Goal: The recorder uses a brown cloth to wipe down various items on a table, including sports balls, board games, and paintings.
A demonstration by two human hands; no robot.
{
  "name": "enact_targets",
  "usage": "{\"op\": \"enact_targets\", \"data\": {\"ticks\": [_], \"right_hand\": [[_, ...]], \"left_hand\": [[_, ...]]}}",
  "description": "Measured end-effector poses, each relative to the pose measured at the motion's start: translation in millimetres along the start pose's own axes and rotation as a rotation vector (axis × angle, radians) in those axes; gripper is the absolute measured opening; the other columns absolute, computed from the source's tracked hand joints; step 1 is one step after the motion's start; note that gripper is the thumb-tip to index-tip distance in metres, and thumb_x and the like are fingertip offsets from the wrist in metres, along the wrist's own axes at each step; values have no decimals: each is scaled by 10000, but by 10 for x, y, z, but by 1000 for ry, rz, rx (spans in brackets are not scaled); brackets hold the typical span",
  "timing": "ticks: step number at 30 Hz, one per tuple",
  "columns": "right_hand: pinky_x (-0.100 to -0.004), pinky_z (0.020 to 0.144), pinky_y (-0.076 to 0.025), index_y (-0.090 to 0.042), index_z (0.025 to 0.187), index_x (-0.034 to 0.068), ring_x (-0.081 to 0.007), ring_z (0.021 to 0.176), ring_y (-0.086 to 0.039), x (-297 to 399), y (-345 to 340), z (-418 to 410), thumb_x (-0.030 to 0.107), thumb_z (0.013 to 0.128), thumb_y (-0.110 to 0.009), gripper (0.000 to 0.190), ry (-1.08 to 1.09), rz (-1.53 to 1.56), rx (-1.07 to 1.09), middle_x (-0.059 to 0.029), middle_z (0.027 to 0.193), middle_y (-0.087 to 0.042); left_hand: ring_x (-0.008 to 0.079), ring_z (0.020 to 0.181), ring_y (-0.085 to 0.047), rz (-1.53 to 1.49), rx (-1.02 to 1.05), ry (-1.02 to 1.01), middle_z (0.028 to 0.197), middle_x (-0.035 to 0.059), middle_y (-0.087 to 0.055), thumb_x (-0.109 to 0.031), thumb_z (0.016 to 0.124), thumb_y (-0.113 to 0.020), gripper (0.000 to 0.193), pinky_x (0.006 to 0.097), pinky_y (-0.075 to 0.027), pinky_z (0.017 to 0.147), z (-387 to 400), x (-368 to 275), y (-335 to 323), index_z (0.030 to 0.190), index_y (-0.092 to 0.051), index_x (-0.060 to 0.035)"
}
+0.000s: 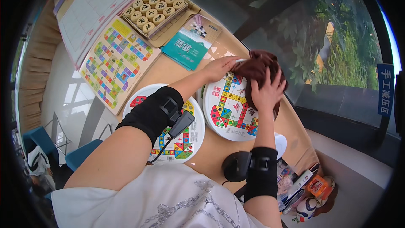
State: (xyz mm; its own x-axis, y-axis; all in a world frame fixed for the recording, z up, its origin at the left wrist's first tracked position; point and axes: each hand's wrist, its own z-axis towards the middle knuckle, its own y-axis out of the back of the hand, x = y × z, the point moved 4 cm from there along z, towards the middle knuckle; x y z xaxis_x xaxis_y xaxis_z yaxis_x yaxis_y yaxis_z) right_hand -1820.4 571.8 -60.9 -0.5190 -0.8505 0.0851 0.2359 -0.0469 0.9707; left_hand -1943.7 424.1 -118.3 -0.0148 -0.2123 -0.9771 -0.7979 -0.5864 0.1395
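Note:
A dark brown cloth (259, 66) lies bunched over the far right part of a round white game box (237, 101) printed with a flying-chess board. My right hand (267, 91) is spread across the cloth and presses it against the box's lid. At the box's far left rim, my left hand (220, 68) grips the edge, its fingertips close to the cloth. Part of the printed track is hidden under the cloth. A second round game box (194, 139) with a similar print sits to the left, partly covered by my left forearm.
Xiangqi pieces (153, 8) fill a tray at the back. Nearby are a teal Go booklet (186, 47), a snakes-and-ladders board (118, 63) and a ruled white sheet (95, 12). A window (316, 38) borders the table's right side. A small ball (306, 209) and bagged items stand lower right.

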Motion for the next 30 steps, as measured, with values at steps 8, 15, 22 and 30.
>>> {"op": "enact_targets", "data": {"ticks": [8, 15, 22, 30], "right_hand": [[-653, 969, -229, -555, 1191, 74, -459, 1298, -210, 996, 132, -322, 381, 738, -629, 551, 326, 246, 131, -123, 1434, -299], [-620, 1005, -226, -597, 1154, 133, -393, 1312, -237, 986, 357, -1092, 299, 665, -663, 520, 477, 419, 327, -68, 1428, -333], [-594, 1016, -240, -619, 1087, 122, -366, 1308, -279, 764, 468, -1699, 268, 623, -678, 491, 444, 423, 304, -62, 1389, -393], [-461, 1035, -293, -587, 1043, 34, -408, 1232, -382, -653, 685, -1573, 85, 641, -544, 407, 10, 495, 88, -154, 1282, -486]], "left_hand": [[224, 1194, -460, -1103, 169, 53, 1320, 92, -462, -581, 932, -196, 681, 354, -328, 1044, 58, 117, 214, 1341, -361, -61], [251, 1303, -342, 13, 20, -6, 1379, 119, -401, -554, 914, -361, 649, 388, -272, 1073, 402, -526, 260, 1360, -356, -83], [306, 1376, -162, 1203, 306, -268, 1474, 71, -253, -580, 864, -419, 627, 638, -184, 1023, 429, -810, -643, 1383, -352, -236], [349, 1318, -295, 619, 294, -9, 1416, 166, -337, -599, 823, -484, 745, 589, -214, 1022, 283, -195, -105, 1408, -290, -181]]}}
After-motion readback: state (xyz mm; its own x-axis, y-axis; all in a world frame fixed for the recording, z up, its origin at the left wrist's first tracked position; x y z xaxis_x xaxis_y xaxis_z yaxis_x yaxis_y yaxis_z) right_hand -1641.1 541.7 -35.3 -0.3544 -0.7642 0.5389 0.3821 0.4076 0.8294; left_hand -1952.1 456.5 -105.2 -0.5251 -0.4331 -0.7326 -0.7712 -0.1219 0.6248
